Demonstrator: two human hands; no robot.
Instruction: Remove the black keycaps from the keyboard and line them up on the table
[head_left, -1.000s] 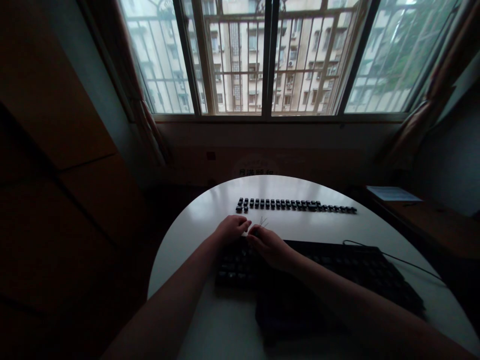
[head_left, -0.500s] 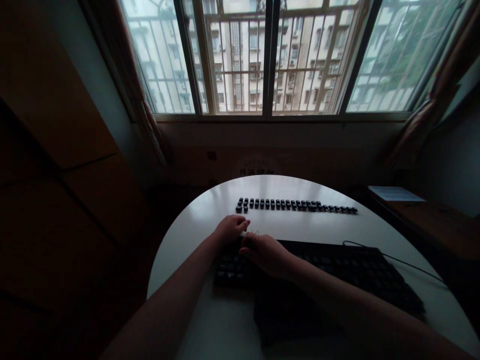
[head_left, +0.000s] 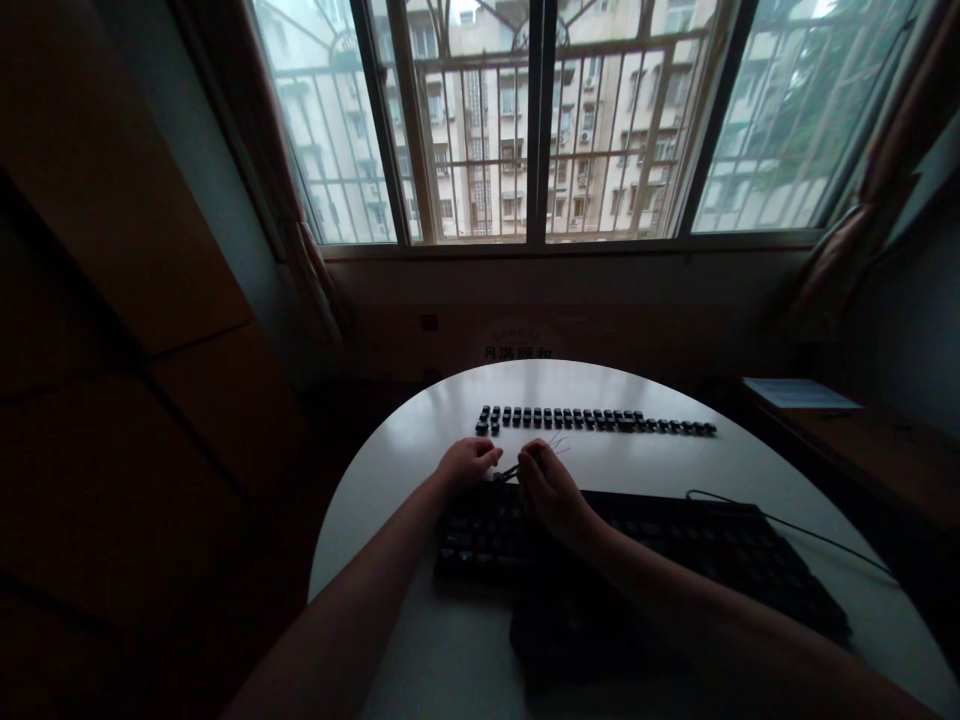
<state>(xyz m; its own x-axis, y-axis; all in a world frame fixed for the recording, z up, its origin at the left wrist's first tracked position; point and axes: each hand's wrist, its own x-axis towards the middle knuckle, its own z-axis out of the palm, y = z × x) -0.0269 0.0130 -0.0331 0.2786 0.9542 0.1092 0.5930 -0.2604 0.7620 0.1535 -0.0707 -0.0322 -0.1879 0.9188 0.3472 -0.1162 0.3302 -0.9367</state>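
A black keyboard [head_left: 712, 530] lies on a round white table [head_left: 375, 580], partly hidden under my forearms. Over its far left edge, my right hand [head_left: 551, 485] is closed around a small wire keycap puller [head_left: 556, 444]; thin wires stick out past the fingers on the far side, and dark prongs point toward the left hand. My left hand [head_left: 466, 463] is just left of it, fingers curled and thumb pressed in; what it pinches, if anything, is too small and dark to make out. Beyond both hands stand rows of black keycaps [head_left: 559, 417].
A black cable [head_left: 810, 535] runs from the keyboard over the table's right side. A dark rounded thing [head_left: 555, 630] lies in front of the keyboard, hard to make out. To the right, a paper [head_left: 802, 392] rests on a wooden surface [head_left: 885, 440]. A barred window is ahead.
My right hand has moved right and slightly up, away from the left, and the puller's wires have turned to the right. The left hand has barely shifted. The view has tilted slightly upward.
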